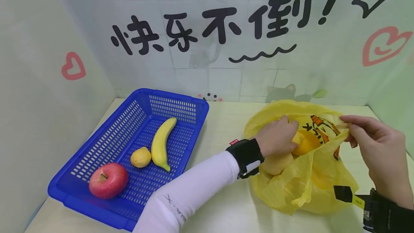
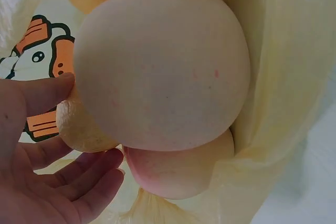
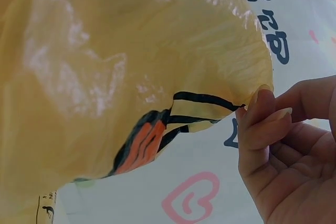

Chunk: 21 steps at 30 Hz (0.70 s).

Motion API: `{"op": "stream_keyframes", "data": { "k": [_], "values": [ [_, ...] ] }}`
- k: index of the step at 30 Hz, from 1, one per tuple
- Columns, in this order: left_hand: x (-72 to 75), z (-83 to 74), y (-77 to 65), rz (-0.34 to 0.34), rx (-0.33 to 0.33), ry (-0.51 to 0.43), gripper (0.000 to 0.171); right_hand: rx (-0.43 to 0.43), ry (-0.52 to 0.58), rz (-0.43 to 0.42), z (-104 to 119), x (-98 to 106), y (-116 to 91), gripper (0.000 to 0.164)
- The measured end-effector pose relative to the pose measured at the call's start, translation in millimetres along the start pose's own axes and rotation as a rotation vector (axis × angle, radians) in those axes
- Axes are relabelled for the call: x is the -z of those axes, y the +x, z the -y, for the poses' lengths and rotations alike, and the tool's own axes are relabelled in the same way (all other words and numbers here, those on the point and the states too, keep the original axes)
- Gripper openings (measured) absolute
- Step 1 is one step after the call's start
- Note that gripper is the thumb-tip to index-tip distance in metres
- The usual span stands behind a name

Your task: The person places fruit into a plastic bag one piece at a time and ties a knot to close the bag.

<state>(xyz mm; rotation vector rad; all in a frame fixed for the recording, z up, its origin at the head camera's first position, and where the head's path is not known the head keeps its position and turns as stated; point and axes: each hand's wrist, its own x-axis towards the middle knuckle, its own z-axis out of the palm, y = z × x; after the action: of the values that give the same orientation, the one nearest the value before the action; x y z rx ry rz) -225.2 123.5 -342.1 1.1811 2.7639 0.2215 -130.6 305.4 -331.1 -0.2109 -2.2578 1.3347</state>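
A yellow plastic bag (image 1: 281, 197) with an orange and black cartoon print stands with its mouth open on the right. My left hand (image 1: 278, 136) reaches inside; in the left wrist view its thumb and fingers are around a small wrinkled yellow fruit (image 2: 84, 127). Beside that is a large pale round fruit (image 2: 163, 66), with a pinkish pale fruit (image 2: 173, 174) partly beneath it. An orange-yellow fruit (image 1: 307, 143) also shows in the bag; deeper contents are hidden. My right hand (image 1: 381, 146) pinches the bag's rim (image 3: 252, 95) between thumb and fingers and holds it out.
On the left a blue plastic basket (image 1: 185, 100) holds a red apple (image 1: 108, 181), a small wrinkled yellow fruit (image 1: 141, 157) and a banana (image 1: 161, 143). Both stand on a pale table (image 1: 223, 128), backed by a printed wall sheet (image 1: 210, 53).
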Motion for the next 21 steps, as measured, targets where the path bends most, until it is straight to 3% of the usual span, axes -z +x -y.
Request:
{"op": "stream_keyframes", "data": {
  "k": [12, 21],
  "values": [
    [-12.9, -4.2, -0.8, -0.075, 0.004, 0.102, 0.058, 0.009, -0.018, 0.006, 0, -1, 0, 0.024],
    [-16.5, -5.6, -0.7, -0.083, -0.003, 0.129, 0.059, 0.009, -0.021, 0.006, -1, -1, -1, 0.024]
  ]
}}
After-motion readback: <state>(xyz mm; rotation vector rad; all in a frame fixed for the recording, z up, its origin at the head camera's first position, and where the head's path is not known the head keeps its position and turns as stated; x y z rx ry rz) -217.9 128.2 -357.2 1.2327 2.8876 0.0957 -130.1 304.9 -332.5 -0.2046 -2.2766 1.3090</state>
